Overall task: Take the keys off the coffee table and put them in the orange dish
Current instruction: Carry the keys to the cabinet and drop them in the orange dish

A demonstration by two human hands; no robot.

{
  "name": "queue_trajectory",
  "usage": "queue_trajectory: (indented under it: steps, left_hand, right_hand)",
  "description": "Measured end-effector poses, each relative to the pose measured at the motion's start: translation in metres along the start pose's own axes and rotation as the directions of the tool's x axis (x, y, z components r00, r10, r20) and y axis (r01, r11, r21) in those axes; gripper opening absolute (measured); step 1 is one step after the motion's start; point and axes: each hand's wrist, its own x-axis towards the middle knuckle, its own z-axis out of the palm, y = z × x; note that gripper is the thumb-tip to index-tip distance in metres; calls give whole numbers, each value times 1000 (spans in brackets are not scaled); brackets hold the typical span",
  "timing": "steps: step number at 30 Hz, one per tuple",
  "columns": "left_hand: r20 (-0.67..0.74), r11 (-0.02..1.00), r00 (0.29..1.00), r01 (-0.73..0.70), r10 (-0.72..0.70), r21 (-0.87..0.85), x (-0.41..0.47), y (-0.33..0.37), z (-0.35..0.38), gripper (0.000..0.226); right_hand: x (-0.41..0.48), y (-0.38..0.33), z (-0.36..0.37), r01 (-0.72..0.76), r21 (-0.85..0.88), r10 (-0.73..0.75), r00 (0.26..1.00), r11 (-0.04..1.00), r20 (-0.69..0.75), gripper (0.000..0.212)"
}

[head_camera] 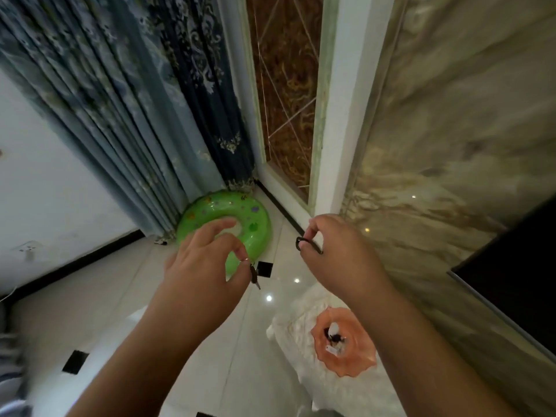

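L hand [207, 260] pinches a key [255, 276] w/ fingertips, mid-frame; R hand [328, 245] pinches a dark ring [307, 244]. Both held up, prob. to carry them to the orange dish [358, 361], lower right.

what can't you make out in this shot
Head view, the only one:
- Keys under the left hand: small and blurred, count unclear.
- Dark loop pinched by the right hand: fingers cover most of it, so what it is stays unclear.
- Contents of the orange dish: small dark and white bits, too blurred to identify.
- Coffee table: not identifiable in frame.
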Motion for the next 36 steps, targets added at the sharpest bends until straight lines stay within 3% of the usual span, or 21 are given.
queue_trajectory:
  steps: [8,14,22,27,31,36]
  left_hand:
    - [125,996,988,-91,88,16,74,-6,14,4]
    - [237,944,914,-322,330,-73,139,4,42,10]
    - [379,782,684,-548,623,-298,197,15,91,11]
    - [514,725,522,-583,681,-368,198,13,135,9]
    - [574,721,467,-588,672,-366,186,16,169,11]
    - [618,723,428,-584,660,-369,166,20,228,13]
  right_hand:
    - [46,26,-10,-107,14,108,988,994,-108,11]
    - [42,48,-13,-346,-1,339,920,938,-195,10]
    - [14,49,-2,-696,-16,655,683,717,-323,13]
    - [-17,53,43,-813,102,785,509,573,-352,10]
    - [-47,63,76,-862,187,857,396,470,-329,9]
    - [-76,99,113,-892,240,911,319,382,-262,10]
